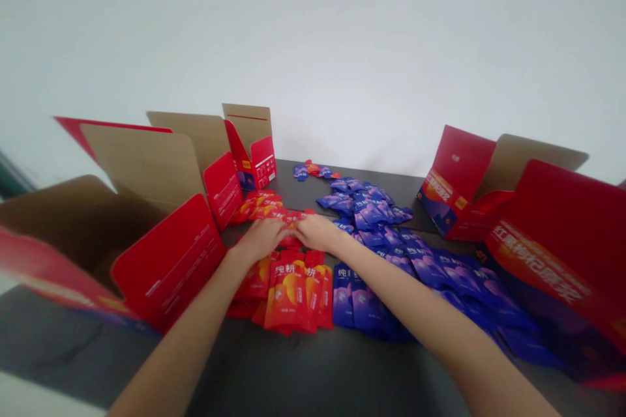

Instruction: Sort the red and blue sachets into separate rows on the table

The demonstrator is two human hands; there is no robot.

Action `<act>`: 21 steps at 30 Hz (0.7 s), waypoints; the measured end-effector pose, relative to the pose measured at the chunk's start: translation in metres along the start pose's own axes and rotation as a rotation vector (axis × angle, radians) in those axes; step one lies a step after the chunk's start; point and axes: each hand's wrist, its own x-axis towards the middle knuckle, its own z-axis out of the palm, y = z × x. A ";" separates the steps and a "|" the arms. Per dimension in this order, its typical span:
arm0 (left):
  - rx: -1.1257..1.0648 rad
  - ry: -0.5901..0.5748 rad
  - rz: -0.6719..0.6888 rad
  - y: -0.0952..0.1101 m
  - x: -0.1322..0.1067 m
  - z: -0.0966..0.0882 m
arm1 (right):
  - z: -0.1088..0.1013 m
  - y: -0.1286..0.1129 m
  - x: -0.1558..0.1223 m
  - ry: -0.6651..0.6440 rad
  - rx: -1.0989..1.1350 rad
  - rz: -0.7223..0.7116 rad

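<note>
My left hand [264,236] and my right hand [317,232] meet at the middle of the table, over a heap of red pouches. The fingers of both are bent inward on a red pouch [293,215], and the fingertips are partly hidden. Nearer to me lies a stack of red pouches [284,293] with orange fruit prints. More red pouches [261,203] spread behind my left hand. Right of them, under and beyond my right forearm, purple-blue pouches [372,208] lie in a long overlapping pile.
Open red cartons stand at the left: a large near one [171,260], a middle one [222,189] and a far one [263,159]. Two more cartons, a far one [454,176] and a near one [552,254], stand at the right. Small sachets [313,171] lie by the white wall [342,45].
</note>
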 end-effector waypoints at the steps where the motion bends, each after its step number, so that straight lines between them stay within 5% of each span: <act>1: 0.003 0.015 -0.004 -0.002 0.001 -0.001 | -0.002 0.007 0.002 0.028 0.032 0.037; 8: 0.023 -0.020 -0.048 -0.009 0.009 0.014 | 0.011 0.032 0.012 -0.195 0.105 0.145; 11: 0.010 0.019 -0.079 -0.011 0.007 0.014 | 0.014 0.032 0.010 -0.154 0.069 0.154; 14: -0.017 0.113 -0.125 -0.009 -0.002 -0.005 | 0.006 0.035 0.016 -0.014 0.096 0.147; 17: -0.037 0.215 -0.168 0.010 -0.026 -0.038 | -0.007 0.034 0.040 0.110 0.168 0.107; 21: -0.097 0.288 -0.155 0.070 -0.079 -0.067 | -0.011 0.011 0.089 -0.020 0.199 0.091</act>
